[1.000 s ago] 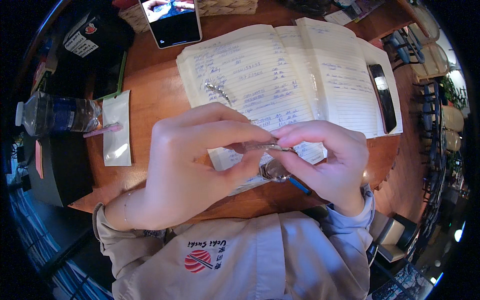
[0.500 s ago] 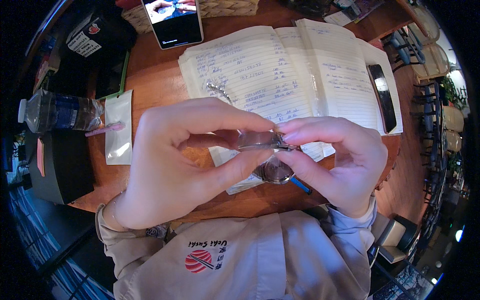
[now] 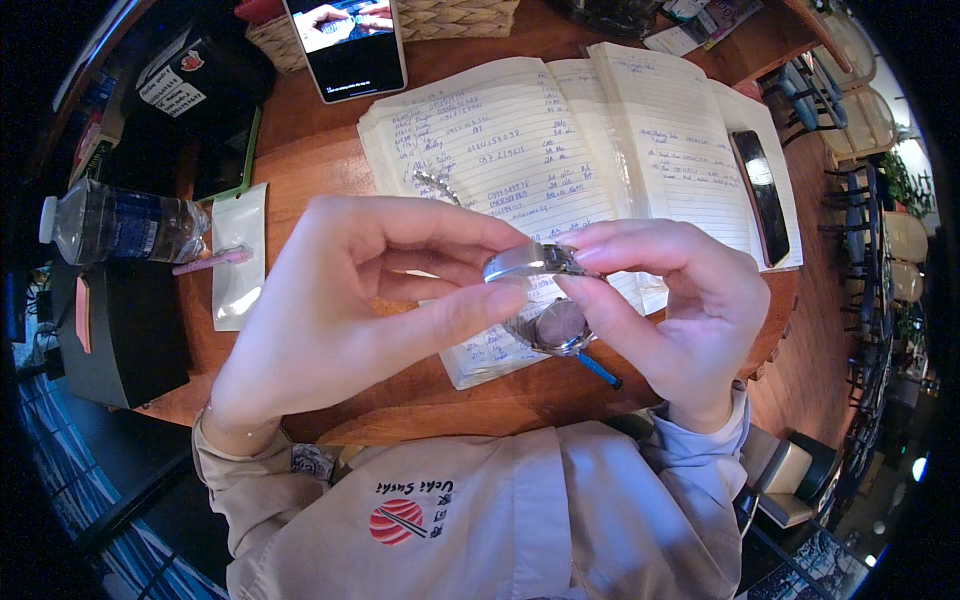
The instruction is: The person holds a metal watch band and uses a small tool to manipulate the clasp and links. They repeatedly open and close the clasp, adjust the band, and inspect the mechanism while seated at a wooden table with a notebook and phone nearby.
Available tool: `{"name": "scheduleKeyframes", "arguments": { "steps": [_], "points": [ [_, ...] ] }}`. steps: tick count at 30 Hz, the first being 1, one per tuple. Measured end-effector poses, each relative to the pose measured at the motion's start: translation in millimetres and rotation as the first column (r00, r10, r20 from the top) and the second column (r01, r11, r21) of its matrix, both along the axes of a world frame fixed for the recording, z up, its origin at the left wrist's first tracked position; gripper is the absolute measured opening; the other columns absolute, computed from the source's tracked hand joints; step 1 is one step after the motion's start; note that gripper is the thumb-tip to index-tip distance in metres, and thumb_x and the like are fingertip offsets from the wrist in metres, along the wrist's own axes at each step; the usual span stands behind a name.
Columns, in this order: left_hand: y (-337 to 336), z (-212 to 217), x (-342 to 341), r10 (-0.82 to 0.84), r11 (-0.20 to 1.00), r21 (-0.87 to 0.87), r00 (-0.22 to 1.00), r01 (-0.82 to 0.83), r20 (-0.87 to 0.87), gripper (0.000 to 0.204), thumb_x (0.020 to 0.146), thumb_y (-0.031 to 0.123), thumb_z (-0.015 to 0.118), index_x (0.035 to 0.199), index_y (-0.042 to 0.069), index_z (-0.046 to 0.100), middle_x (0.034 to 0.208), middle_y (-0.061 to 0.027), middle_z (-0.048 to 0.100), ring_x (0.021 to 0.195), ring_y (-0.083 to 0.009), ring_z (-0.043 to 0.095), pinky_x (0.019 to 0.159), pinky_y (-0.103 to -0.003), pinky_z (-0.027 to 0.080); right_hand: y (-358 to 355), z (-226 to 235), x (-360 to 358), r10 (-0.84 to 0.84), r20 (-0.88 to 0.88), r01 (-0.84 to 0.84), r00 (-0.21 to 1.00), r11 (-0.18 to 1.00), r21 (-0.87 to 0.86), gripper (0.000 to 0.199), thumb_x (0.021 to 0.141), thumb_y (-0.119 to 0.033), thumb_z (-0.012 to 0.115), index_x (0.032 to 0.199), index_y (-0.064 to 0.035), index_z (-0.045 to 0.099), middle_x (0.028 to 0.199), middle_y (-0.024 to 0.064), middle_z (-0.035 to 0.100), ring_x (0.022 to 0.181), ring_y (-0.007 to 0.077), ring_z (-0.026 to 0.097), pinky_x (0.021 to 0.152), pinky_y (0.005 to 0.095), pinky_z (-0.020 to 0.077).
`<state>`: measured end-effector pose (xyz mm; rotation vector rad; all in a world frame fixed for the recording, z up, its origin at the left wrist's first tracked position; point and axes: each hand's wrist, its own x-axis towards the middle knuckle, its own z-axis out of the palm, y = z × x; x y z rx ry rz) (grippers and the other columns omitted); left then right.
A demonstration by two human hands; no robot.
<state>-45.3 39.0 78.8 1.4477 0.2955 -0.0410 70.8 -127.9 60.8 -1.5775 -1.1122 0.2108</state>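
Wristwatch [image 3: 563, 325] with silver metal band is held in the air above the near edge of the notebook, between the two hands. The band is pinched by the thumb and fingers of the right hand [image 3: 668, 295]; its bright curved part is also grasped by the left hand [image 3: 345, 290], with thumb below and index finger above. The round watch head is hung underneath.

Compared with half a second ago, the band part between the fingertips has been turned: it was seen dark and flat, and now a shining curved surface is shown. The left thumb has been lowered a little, and more of the left fingers is seen behind it.

Below the watch, a thin blue tool [image 3: 600, 371] is seen. On the left page of the open notebook [image 3: 690, 190], a silver chain piece [image 3: 437, 187] is left in the same place as before; on the right page, a dark phone [image 3: 762, 195] is laid.

Farther left, a pink pen [image 3: 212, 262] is rested across a white flat packet [image 3: 237, 300]. Beside it, a clear bottle [image 3: 120, 225] is closed by a white cap; its filling cannot be told. At the far side, a lit phone [image 3: 350, 65] is placed before a woven basket [image 3: 440, 22], whose contents are cut off by the frame.
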Motion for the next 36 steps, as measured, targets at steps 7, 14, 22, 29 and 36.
{"name": "scheduleKeyframes", "arguments": {
  "steps": [7, 14, 22, 29, 36],
  "points": [
    [-3, -3, 4, 0.03, 0.999, 0.028, 1.0, -0.03, 0.007, 0.032, 0.074, 0.001, 0.064, 0.103, -0.008, 0.053, 0.099, -0.0128, 0.059, 0.093, -0.0154, 0.056, 0.083, -0.027, 0.045, 1, -4, -1, 0.016, -0.232, -0.036, 0.973, 0.996, -0.082, 0.021, 0.074, 0.002, 0.062, 0.094, 0.0011, 0.056, 0.082, 0.0067, 0.061, 0.073, 0.0127, 0.062, 0.065, 0.0219, 0.048],
    [-1, -16, 9, 0.011, 0.996, -0.087, 0.996, -0.004, 0.084, 0.03, 0.077, 0.005, 0.062, 0.104, -0.005, 0.054, 0.101, -0.0091, 0.058, 0.092, -0.0133, 0.055, 0.083, -0.026, 0.044, 7, -13, 1, 0.043, -0.507, -0.061, 0.861, 0.998, -0.02, 0.021, 0.082, 0.003, 0.051, 0.102, 0.0004, 0.048, 0.088, 0.0071, 0.054, 0.083, 0.0112, 0.056, 0.071, 0.0221, 0.0451],
    [-5, -19, 10, 0.067, 0.966, -0.251, 0.997, -0.057, 0.03, 0.02, 0.079, 0.003, 0.056, 0.099, 0.0, 0.053, 0.094, -0.0047, 0.057, 0.086, -0.0083, 0.053, 0.075, -0.022, 0.042, 14, -32, -6, 0.057, -0.262, -0.074, 0.963, 0.996, -0.056, 0.014, 0.09, -0.005, 0.041, 0.1, 0.0001, 0.049, 0.086, 0.0068, 0.055, 0.077, 0.0117, 0.053, 0.069, 0.0229, 0.0422],
    [-8, -31, 10, 0.162, 0.97, -0.196, 0.984, -0.145, 0.075, 0.02, 0.079, 0.003, 0.057, 0.095, 0.006, 0.046, 0.083, 0.0002, 0.054, 0.079, -0.0055, 0.051, 0.068, -0.019, 0.041, 21, -33, -17, 0.141, -0.506, -0.128, 0.851, 0.99, 0.061, 0.02, 0.086, -0.01, 0.051, 0.104, -0.0008, 0.05, 0.092, 0.0082, 0.058, 0.083, 0.0138, 0.056, 0.067, 0.0263, 0.0456],
    [-7, -32, 9, 0.13, 0.976, -0.183, 0.99, -0.118, 0.054, 0.027, 0.077, 0.006, 0.063, 0.087, 0.008, 0.038, 0.082, -0.0057, 0.059, 0.074, -0.0047, 0.053, 0.065, -0.016, 0.042, 16, -29, -12, 0.069, -0.037, -0.071, 0.997, 0.996, -0.053, 0.03, 0.069, -0.007, 0.068, 0.096, -0.0039, 0.056, 0.084, 0.0107, 0.062, 0.075, 0.0247, 0.062, 0.062, 0.0284, 0.047]
  ]
}}
